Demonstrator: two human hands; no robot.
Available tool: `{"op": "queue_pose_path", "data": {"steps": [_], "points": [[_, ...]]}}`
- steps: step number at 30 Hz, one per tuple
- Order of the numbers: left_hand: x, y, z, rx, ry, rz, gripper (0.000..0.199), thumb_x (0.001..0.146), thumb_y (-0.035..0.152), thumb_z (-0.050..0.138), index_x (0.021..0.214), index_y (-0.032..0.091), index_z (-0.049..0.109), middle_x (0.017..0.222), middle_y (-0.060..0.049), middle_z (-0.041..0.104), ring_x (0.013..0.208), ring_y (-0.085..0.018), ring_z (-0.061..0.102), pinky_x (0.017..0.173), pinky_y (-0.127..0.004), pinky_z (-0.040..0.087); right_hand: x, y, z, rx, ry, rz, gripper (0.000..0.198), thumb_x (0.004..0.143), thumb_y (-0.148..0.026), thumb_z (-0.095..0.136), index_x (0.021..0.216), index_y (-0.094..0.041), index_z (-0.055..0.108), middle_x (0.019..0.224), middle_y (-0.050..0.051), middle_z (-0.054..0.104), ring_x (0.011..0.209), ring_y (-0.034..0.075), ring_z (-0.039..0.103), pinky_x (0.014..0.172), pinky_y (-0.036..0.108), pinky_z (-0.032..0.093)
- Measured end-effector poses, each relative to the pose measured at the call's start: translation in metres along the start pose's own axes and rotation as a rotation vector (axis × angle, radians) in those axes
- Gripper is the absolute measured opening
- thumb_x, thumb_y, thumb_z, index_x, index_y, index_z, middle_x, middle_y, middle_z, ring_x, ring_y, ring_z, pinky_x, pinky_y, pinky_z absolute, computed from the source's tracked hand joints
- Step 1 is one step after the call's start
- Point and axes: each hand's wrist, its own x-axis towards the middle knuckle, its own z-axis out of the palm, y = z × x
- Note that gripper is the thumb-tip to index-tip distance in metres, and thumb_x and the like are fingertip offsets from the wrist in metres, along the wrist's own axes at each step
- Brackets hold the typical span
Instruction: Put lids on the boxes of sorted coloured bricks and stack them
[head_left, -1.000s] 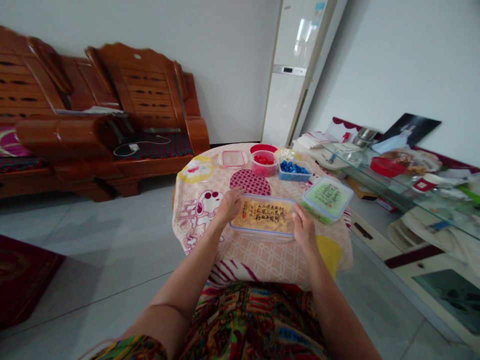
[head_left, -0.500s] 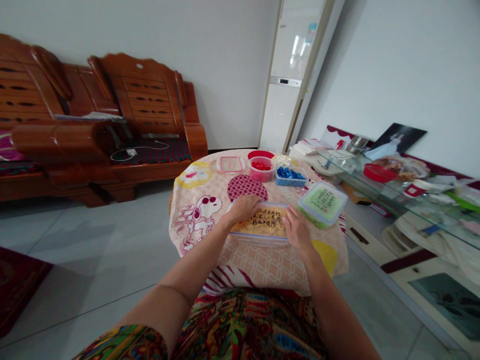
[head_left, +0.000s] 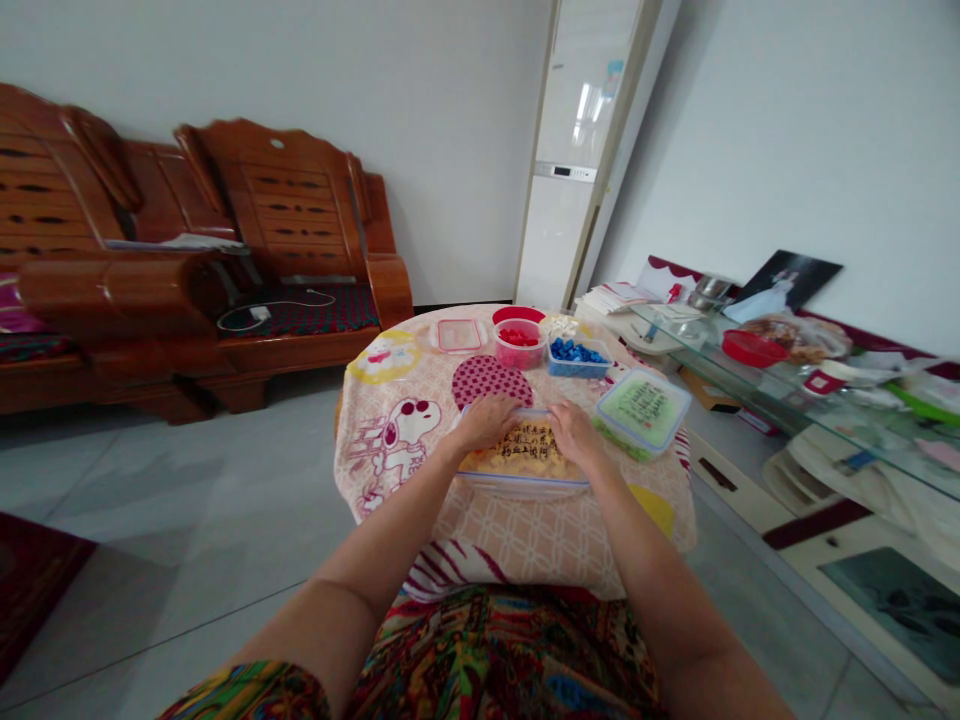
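Note:
A wide lidded plastic food container (head_left: 517, 462) with yellow-orange contents and dark writing on its clear lid sits on the round table in front of me. My left hand (head_left: 487, 422) lies on the left part of the lid, fingers stretched towards the far edge. My right hand (head_left: 576, 436) rests on the lid's right part, its fingertips also at the far edge. Both hands are open and press on the lid without gripping it. Just right of it is a lidded container with green contents (head_left: 643, 410).
Behind stand an uncovered tub of red pieces (head_left: 519, 352) and a box of blue pieces (head_left: 577, 368). A red-rimmed lid (head_left: 459, 336) lies at the back left. A patterned cloth (head_left: 525, 540) covers the table. A cluttered glass shelf (head_left: 795, 400) runs along the right.
My right hand has moved from the lid's right edge leftward and away from me to the far edge, closer to my left hand. The left hand stays nearly in place.

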Motion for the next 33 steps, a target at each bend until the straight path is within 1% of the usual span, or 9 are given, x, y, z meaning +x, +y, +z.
{"op": "queue_pose_path", "data": {"steps": [3, 10, 12, 15, 19, 23, 25, 28, 33], "points": [[0.0, 0.0, 0.001, -0.006, 0.009, -0.01, 0.037, 0.103, 0.037, 0.046, 0.133, 0.021, 0.06, 0.124, -0.011, 0.068, 0.118, -0.026, 0.062, 0.099, -0.038, 0.046, 0.008, 0.003, 0.003, 0.026, -0.014, -0.024, 0.031, 0.101, -0.022, 0.042, 0.106, -0.017, 0.072, 0.105, 0.014, 0.071, 0.099, 0.024, 0.065, 0.094, 0.035, 0.049], [0.001, 0.0, 0.003, -0.034, 0.026, -0.022, 0.037, 0.101, 0.034, 0.05, 0.133, 0.019, 0.06, 0.128, -0.012, 0.067, 0.119, -0.026, 0.062, 0.102, -0.04, 0.046, 0.005, 0.003, 0.001, 0.071, -0.017, -0.044, 0.034, 0.101, -0.024, 0.041, 0.111, -0.016, 0.073, 0.109, 0.014, 0.073, 0.105, 0.025, 0.065, 0.099, 0.038, 0.048], [0.002, -0.001, 0.003, -0.034, 0.021, -0.014, 0.037, 0.102, 0.036, 0.049, 0.133, 0.019, 0.06, 0.128, -0.012, 0.067, 0.119, -0.027, 0.062, 0.102, -0.04, 0.046, -0.001, 0.002, -0.001, 0.104, 0.014, -0.077, 0.035, 0.101, -0.03, 0.043, 0.118, -0.018, 0.072, 0.116, 0.014, 0.072, 0.111, 0.026, 0.064, 0.103, 0.042, 0.047], [0.002, -0.001, 0.003, -0.017, 0.022, -0.002, 0.037, 0.102, 0.036, 0.046, 0.133, 0.019, 0.061, 0.125, -0.012, 0.068, 0.116, -0.026, 0.063, 0.1, -0.039, 0.047, -0.017, 0.001, -0.007, 0.208, 0.028, -0.139, 0.042, 0.099, -0.044, 0.052, 0.13, -0.021, 0.068, 0.136, 0.014, 0.066, 0.127, 0.029, 0.059, 0.112, 0.048, 0.043], [0.002, -0.001, 0.002, -0.028, 0.018, 0.017, 0.036, 0.103, 0.035, 0.045, 0.13, 0.021, 0.064, 0.121, -0.011, 0.069, 0.112, -0.026, 0.064, 0.097, -0.039, 0.047, -0.046, -0.003, -0.023, 0.25, -0.105, -0.243, 0.065, 0.087, -0.058, 0.069, 0.14, -0.022, 0.063, 0.152, 0.015, 0.054, 0.143, 0.034, 0.046, 0.118, 0.056, 0.037], [0.003, -0.003, 0.003, -0.057, 0.033, 0.029, 0.036, 0.102, 0.035, 0.045, 0.128, 0.022, 0.065, 0.119, -0.012, 0.069, 0.112, -0.027, 0.064, 0.096, -0.039, 0.047, -0.061, -0.006, -0.035, 0.228, -0.153, -0.295, 0.075, 0.08, -0.056, 0.078, 0.146, -0.028, 0.058, 0.156, 0.012, 0.049, 0.146, 0.037, 0.042, 0.119, 0.059, 0.036], [0.004, -0.003, 0.004, -0.053, 0.036, 0.036, 0.036, 0.102, 0.036, 0.044, 0.128, 0.021, 0.066, 0.119, -0.012, 0.069, 0.111, -0.026, 0.064, 0.097, -0.039, 0.047, -0.063, -0.006, -0.035, 0.208, -0.175, -0.301, 0.078, 0.079, -0.055, 0.08, 0.148, -0.026, 0.055, 0.158, 0.013, 0.047, 0.147, 0.038, 0.041, 0.12, 0.06, 0.034], [0.005, -0.004, 0.006, -0.04, 0.026, 0.046, 0.038, 0.103, 0.036, 0.042, 0.128, 0.02, 0.065, 0.121, -0.012, 0.069, 0.111, -0.025, 0.064, 0.099, -0.038, 0.047, -0.064, -0.006, -0.031, 0.173, -0.197, -0.307, 0.078, 0.083, -0.053, 0.077, 0.151, -0.025, 0.052, 0.16, 0.015, 0.043, 0.15, 0.037, 0.036, 0.121, 0.062, 0.03], [0.006, -0.004, 0.007, -0.054, 0.021, 0.059, 0.038, 0.103, 0.037, 0.043, 0.127, 0.019, 0.066, 0.123, -0.013, 0.069, 0.113, -0.027, 0.063, 0.099, -0.039, 0.046, -0.069, -0.003, -0.021, 0.124, -0.173, -0.332, 0.07, 0.089, -0.048, 0.07, 0.151, -0.022, 0.051, 0.161, 0.015, 0.043, 0.152, 0.036, 0.033, 0.123, 0.061, 0.028]]}}
